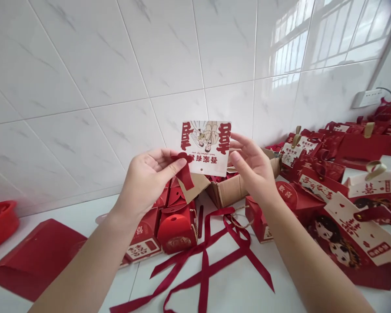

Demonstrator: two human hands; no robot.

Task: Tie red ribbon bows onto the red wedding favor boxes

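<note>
A white card (211,163) with red characters and a drawn couple hangs upside down between my hands, above the counter. My left hand (153,174) is closed on a short dark red strap (186,176) near the card's lower left corner. My right hand (252,167) is at the card's right edge, its thumb and fingers apart; whether the fingertips press on the card is unclear. Below lie long red ribbons (204,261). Behind the card stands an open cardboard box (226,191) with dark red items inside.
Small red gift boxes (177,232) stand together below my left hand. A flat red piece (35,256) and a red basin (0,224) lie at the left. Many red and white gift boxes (355,234) crowd the right side. A tiled wall rises behind.
</note>
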